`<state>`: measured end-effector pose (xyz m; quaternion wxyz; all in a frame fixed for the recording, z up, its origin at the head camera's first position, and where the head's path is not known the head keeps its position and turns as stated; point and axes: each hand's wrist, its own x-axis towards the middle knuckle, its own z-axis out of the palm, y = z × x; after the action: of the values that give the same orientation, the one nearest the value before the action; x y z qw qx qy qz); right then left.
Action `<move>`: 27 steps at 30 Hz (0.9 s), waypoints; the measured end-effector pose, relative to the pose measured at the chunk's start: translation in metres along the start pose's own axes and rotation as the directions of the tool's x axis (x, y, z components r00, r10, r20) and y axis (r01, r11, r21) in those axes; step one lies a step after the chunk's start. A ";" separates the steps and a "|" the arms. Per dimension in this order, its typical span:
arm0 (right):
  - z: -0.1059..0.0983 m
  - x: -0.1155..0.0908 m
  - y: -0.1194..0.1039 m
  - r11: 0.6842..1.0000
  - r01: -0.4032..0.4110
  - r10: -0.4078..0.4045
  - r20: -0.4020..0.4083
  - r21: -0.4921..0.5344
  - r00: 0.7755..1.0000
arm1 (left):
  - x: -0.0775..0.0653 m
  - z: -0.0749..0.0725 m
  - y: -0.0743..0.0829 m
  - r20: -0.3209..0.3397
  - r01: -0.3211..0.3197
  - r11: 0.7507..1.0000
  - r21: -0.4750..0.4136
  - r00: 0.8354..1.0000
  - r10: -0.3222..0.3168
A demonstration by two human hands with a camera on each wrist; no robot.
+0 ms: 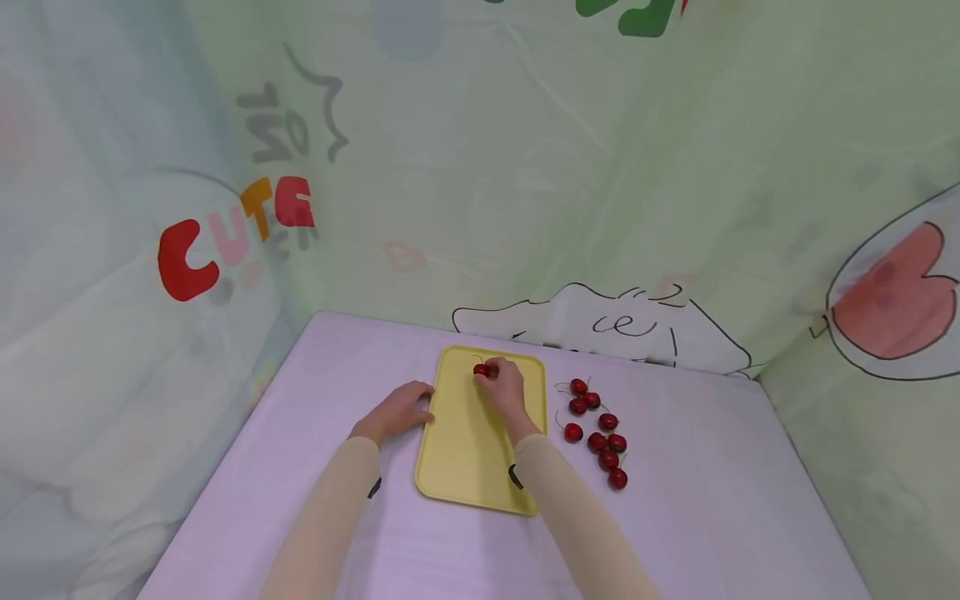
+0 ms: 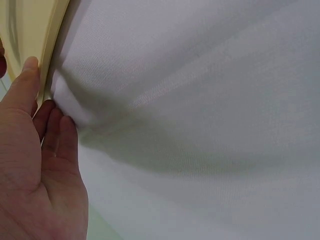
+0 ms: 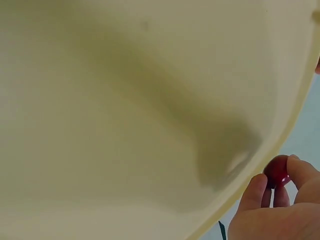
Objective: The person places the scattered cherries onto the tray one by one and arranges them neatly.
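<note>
Head view: table (image 1: 712, 500), yellow tray (image 1: 465, 450) on it, long axis running away from me. My left grip (image 1: 397, 410) pinches its left rim; my right grip (image 1: 505, 389), nearer the loose cherries (image 1: 608, 460) rightward, pinches one cherry (image 1: 481, 369) over tray's far end.

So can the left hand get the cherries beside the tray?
Probably not easily right now: the left hand holds the tray by its left rim, and both the tray and the right arm lie between that hand and the cherries.
</note>
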<state>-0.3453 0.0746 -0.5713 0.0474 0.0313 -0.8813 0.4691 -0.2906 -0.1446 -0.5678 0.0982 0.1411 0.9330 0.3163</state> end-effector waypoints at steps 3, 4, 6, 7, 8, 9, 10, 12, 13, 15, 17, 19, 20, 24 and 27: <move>0.005 0.002 -0.002 1.000 -0.003 0.003 -0.005 -0.002 1.000 | -0.001 -0.002 0.002 0.004 0.002 1.000 -0.001 1.000 -0.002; 0.006 0.003 -0.002 1.000 -0.008 0.008 -0.008 -0.007 1.000 | -0.001 -0.003 0.003 0.004 -0.005 1.000 -0.001 1.000 0.005; 0.007 0.003 -0.003 1.000 -0.014 0.014 -0.012 -0.018 1.000 | -0.002 -0.004 0.005 0.005 -0.013 1.000 0.000 1.000 0.013; 0.008 0.004 -0.003 1.000 -0.018 0.017 -0.012 -0.025 1.000 | -0.003 -0.004 0.006 0.005 -0.014 1.000 -0.001 1.000 0.014; 0.009 0.004 -0.003 0.999 -0.022 0.022 -0.013 -0.028 1.000 | -0.003 -0.004 0.006 0.006 -0.017 1.000 -0.002 1.000 0.017; 0.010 0.004 -0.004 0.999 -0.027 0.027 -0.014 -0.029 1.000 | -0.002 -0.004 0.007 0.010 -0.017 1.000 -0.002 1.000 0.017; 0.011 0.004 -0.005 0.999 -0.031 0.031 -0.017 -0.024 0.999 | -0.002 -0.003 0.006 0.009 -0.018 1.000 -0.002 1.000 0.018; 0.014 0.005 -0.004 0.999 -0.044 0.044 -0.020 -0.021 0.999 | 0.000 -0.002 0.004 0.010 -0.016 1.000 0.002 1.000 0.016; 0.016 0.006 -0.004 0.999 -0.049 0.048 -0.021 -0.023 0.999 | 0.000 -0.001 0.003 0.011 -0.018 1.000 0.003 1.000 0.018; 0.021 0.009 -0.002 0.998 -0.059 0.058 -0.021 -0.030 0.998 | 0.001 -0.001 0.002 0.009 -0.020 1.000 0.010 1.000 0.020; 0.026 0.011 -0.001 0.997 -0.066 0.066 -0.017 -0.032 0.998 | 0.001 -0.001 0.001 0.007 -0.022 1.000 0.011 1.000 0.022; 0.030 0.011 -0.003 0.997 -0.067 0.066 -0.016 -0.028 0.998 | 0.000 -0.001 0.000 0.006 -0.022 1.000 0.003 1.000 0.022; 0.032 0.011 -0.004 0.997 -0.067 0.067 -0.015 -0.030 0.998 | 0.000 -0.002 0.001 0.008 -0.018 1.000 -0.003 1.000 0.018; 0.035 0.008 -0.010 0.996 -0.074 0.073 -0.015 -0.046 0.997 | 0.000 -0.002 0.000 0.018 -0.010 1.000 -0.006 1.000 0.010; 0.038 0.007 -0.012 0.995 -0.081 0.080 -0.018 -0.059 0.997 | 0.001 -0.001 -0.001 0.022 -0.004 1.000 0.007 1.000 0.004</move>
<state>-0.3533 0.0366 -0.5812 0.0364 -0.0093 -0.8950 0.4446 -0.2919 -0.1461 -0.5678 0.1074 0.1469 0.9326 0.3117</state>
